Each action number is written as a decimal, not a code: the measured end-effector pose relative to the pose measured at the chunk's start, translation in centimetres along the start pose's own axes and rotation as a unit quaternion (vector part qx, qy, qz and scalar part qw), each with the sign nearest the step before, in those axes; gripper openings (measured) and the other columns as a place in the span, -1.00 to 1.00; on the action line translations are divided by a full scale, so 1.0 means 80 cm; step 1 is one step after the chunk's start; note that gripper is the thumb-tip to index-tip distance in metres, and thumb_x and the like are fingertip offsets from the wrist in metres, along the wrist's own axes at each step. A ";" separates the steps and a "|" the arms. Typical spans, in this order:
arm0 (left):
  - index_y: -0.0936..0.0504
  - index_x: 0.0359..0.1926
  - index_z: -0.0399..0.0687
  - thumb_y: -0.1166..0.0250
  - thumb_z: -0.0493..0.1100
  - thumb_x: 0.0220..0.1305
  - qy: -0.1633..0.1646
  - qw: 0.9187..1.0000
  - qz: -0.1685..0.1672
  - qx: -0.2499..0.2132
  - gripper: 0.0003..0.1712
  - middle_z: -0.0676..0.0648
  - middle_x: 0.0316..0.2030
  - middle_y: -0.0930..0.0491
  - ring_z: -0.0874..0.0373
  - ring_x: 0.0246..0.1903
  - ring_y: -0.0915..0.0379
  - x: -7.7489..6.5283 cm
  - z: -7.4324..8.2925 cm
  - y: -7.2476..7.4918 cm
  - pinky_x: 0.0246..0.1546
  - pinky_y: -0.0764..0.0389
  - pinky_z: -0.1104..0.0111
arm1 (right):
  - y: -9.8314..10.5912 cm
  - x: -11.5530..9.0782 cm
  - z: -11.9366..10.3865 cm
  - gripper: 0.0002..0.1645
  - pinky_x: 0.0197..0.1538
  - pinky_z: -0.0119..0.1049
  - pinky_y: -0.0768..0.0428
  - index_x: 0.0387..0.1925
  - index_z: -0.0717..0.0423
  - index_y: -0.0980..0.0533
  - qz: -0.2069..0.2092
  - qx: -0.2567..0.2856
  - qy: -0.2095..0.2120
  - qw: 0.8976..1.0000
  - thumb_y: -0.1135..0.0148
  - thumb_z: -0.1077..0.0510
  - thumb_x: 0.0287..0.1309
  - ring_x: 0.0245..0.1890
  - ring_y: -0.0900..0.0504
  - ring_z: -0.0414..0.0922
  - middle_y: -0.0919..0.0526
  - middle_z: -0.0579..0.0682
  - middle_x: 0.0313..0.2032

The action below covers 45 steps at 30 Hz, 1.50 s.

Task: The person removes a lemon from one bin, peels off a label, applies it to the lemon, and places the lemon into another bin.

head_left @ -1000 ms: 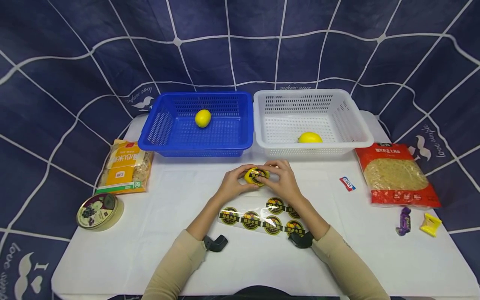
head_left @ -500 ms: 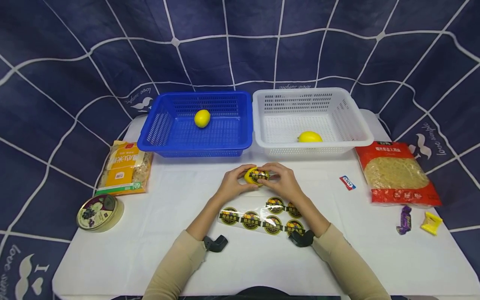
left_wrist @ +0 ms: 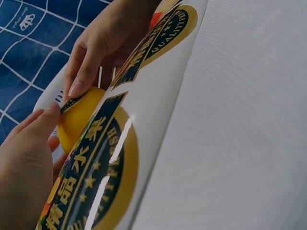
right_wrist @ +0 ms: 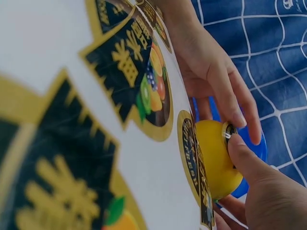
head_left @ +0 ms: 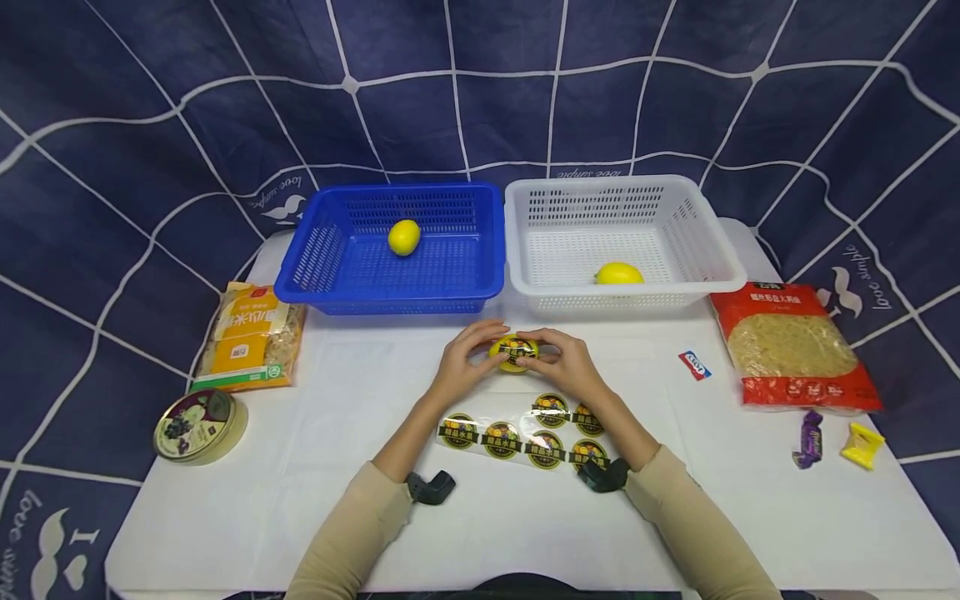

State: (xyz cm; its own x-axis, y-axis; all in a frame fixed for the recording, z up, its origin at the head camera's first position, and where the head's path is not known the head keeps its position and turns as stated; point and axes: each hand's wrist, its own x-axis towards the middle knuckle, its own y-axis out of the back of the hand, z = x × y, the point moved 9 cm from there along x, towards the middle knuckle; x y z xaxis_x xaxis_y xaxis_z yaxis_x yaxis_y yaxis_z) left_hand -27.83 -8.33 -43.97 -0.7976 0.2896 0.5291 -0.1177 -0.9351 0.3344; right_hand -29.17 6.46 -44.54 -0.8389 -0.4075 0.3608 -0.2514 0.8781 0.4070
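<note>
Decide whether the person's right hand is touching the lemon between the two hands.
Touching. The right wrist view shows the right hand holding the lemon, its thumb tip on the dark sticker.

Left arm and right arm reach forward from the lower edge of the head view and converge; both are sleeved partway down the forearm, bare beyond. Left grip and right grip face each other at close quarters, digits curved inward in a shared two-handed hold. Left thumb and right thumb lie near each other, tips apart. Several other fingers are partly hidden.
</note>
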 end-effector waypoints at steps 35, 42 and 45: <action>-0.64 -0.08 -0.21 -0.31 -0.28 0.14 0.006 0.999 0.022 0.045 -0.72 -0.09 -0.01 -0.57 0.08 0.05 -0.44 -0.002 -0.002 0.006 0.11 -0.42 0.34 | 0.001 0.000 0.022 -0.62 0.19 -0.25 -0.39 0.01 0.10 -0.55 -0.008 0.085 -0.064 0.994 -0.26 0.12 0.13 0.08 -0.49 -0.10 -0.59 -0.03 0.00; -0.60 -0.02 -0.22 -0.42 -0.16 0.02 -0.039 0.994 0.019 0.096 -0.54 -0.11 0.00 -0.56 0.06 0.05 -0.45 -0.002 0.010 0.003 0.11 -0.42 0.33 | 0.007 -0.001 0.022 -0.65 0.07 -0.28 -0.51 -0.05 0.02 -0.60 0.033 0.058 -0.056 0.996 -0.29 0.05 0.10 0.02 -0.53 -0.15 -0.62 -0.10 -0.04; -0.60 -0.01 -0.22 -0.43 -0.15 0.00 -0.038 0.994 0.017 0.103 -0.51 -0.11 0.01 -0.56 0.06 0.05 -0.45 -0.001 0.009 0.002 0.11 -0.42 0.35 | 0.007 -0.002 0.020 -0.65 0.03 -0.31 -0.53 -0.05 0.03 -0.60 0.041 0.056 -0.056 0.996 -0.29 0.06 0.10 0.00 -0.55 -0.17 -0.62 -0.10 -0.04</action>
State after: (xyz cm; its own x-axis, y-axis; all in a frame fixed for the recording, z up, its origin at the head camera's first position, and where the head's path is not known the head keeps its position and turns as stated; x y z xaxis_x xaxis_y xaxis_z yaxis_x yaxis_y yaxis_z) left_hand -27.36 -8.38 -43.39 -0.7513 0.2803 0.5975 0.0380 -0.8854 0.4632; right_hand -29.94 7.44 -45.72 -0.9054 -0.3090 0.2911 -0.2278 0.9323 0.2811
